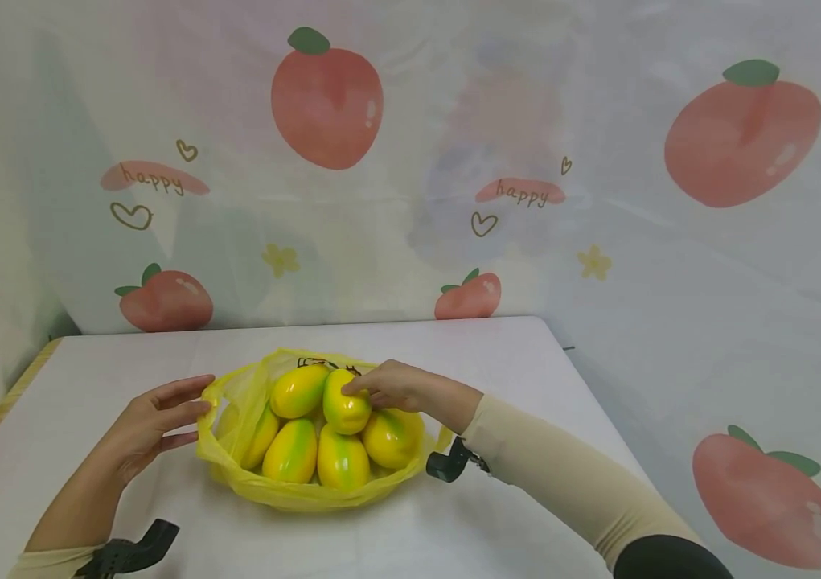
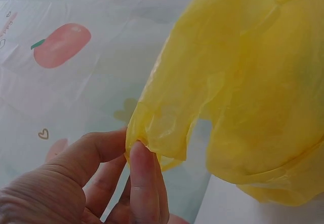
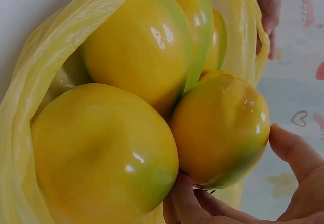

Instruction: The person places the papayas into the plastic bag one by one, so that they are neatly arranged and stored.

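A yellow plastic bag (image 1: 309,500) stands wide open on the table, holding several glossy yellow-green mangoes (image 1: 290,452). At the bag's left side, my left hand (image 1: 153,426) pinches the edge of its handle loop between thumb and fingers, as the left wrist view (image 2: 101,178) shows. My right hand (image 1: 399,388) reaches over the bag's right rim and grips the topmost mango (image 1: 346,402). In the right wrist view its thumb and fingers sit on opposite sides of that mango (image 3: 220,127), beside another large mango (image 3: 104,150). The undersides of the lower mangoes are hidden.
The table has a white cover (image 1: 511,515), with a wooden edge (image 1: 15,394) showing at the left. Behind it hangs a pale curtain (image 1: 410,145) printed with red fruits. Black wrist mounts (image 1: 138,555) are worn on both arms.
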